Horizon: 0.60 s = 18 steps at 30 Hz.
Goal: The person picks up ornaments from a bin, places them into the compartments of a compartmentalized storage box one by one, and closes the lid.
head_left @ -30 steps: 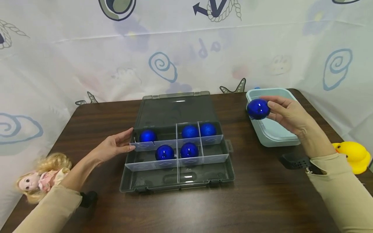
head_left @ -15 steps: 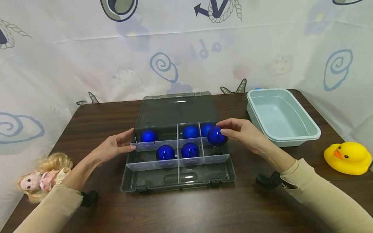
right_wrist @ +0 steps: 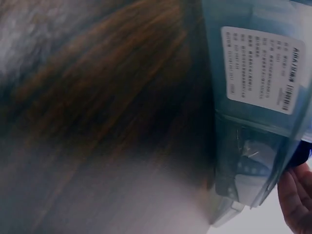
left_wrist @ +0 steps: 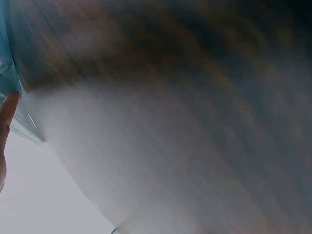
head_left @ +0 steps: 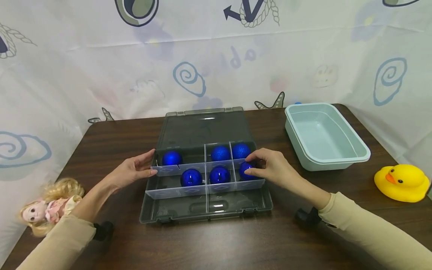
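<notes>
A smoky clear divided case (head_left: pixel 175 208) lies with its lid (head_left: pixel 206 129) folded back. In its middle row, right compartment, sits a glossy blue bauble (head_left: pixel 245 171), partly covered by my right hand (head_left: pixel 275 167), whose thumb and fingers hold it. The right wrist view shows only a sliver of this bauble (right_wrist: pixel 300 153) beyond the case wall. My left hand (head_left: pixel 131 172) touches the case's left edge with extended fingers; a fingertip (left_wrist: pixel 8 109) meets the side in the left wrist view. Several other blue baubles (head_left: pixel 191 177) occupy the back and middle rows.
At the back right stands a pale green plastic tub (head_left: pixel 310 159). A yellow rubber duck (head_left: pixel 403 183) is by the right edge, and a blond doll (head_left: pixel 52 208) lies beside my left forearm. A printed cloth (head_left: pixel 216 56) hangs behind the dark wooden table (head_left: pixel 233 243).
My right hand has carried the bauble left from over the tub, then down into the right compartment of the middle row. My left hand has stayed at the case's left edge.
</notes>
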Each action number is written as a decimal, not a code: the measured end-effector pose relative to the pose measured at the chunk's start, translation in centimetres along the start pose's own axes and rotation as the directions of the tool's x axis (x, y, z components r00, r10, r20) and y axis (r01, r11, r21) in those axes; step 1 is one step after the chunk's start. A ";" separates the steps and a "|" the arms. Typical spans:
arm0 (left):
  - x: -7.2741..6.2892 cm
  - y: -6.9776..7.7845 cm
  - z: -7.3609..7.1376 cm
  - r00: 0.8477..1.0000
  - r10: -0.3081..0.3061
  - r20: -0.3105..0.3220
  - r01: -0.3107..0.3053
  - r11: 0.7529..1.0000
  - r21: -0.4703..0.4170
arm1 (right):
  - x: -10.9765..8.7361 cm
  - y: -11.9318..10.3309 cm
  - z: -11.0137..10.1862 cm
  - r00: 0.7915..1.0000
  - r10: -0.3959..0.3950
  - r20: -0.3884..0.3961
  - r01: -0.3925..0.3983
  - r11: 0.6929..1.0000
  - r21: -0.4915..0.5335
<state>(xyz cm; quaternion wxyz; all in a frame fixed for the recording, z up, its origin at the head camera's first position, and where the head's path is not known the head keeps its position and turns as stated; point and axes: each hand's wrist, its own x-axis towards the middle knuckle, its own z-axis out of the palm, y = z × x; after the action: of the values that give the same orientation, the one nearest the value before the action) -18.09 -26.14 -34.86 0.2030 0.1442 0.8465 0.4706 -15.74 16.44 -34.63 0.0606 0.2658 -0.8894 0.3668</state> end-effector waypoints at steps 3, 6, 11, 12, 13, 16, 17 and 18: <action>0.0 -0.1 0.0 1.000 0.005 0.001 -0.005 1.000 0.000 | 0.0 -0.1 0.5 0.999 -0.037 -0.003 0.037 0.997 -0.073; 0.0 -0.1 0.0 1.000 0.011 0.003 -0.011 1.000 -0.002 | 0.1 0.0 0.8 0.997 -0.074 0.001 0.073 0.991 -0.111; 0.0 0.0 0.0 1.000 0.010 0.001 -0.010 1.000 0.002 | 0.2 0.3 0.9 0.994 -0.104 0.011 0.105 0.990 -0.099; 0.0 0.0 0.0 1.000 0.009 0.000 -0.009 1.000 0.003 | 0.2 0.5 0.8 0.996 -0.093 0.008 0.094 0.993 -0.076; 0.0 -0.1 0.0 1.000 0.009 0.000 -0.009 1.000 0.005 | 0.3 0.7 0.7 0.997 -0.073 0.003 0.073 0.997 -0.039; 0.0 -0.1 -0.1 1.000 0.012 0.004 -0.012 1.000 0.020 | 0.9 1.6 0.0 0.998 0.057 -0.035 -0.051 0.988 0.146; 0.0 -0.1 -0.1 1.000 0.012 0.005 -0.012 1.000 0.027 | 1.2 2.0 -0.3 0.991 0.126 -0.047 -0.112 0.966 0.231; 0.0 -0.1 -0.2 1.000 0.009 0.004 -0.009 0.999 0.038 | 1.6 2.4 -0.5 0.979 0.194 -0.056 -0.168 0.936 0.309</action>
<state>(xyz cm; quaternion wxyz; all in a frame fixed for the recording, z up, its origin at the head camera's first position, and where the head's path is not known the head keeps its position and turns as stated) -18.19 -26.38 -34.87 0.1997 0.1528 0.8541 0.4552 -18.35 17.51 -35.27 0.0231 0.1732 -0.8400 0.5137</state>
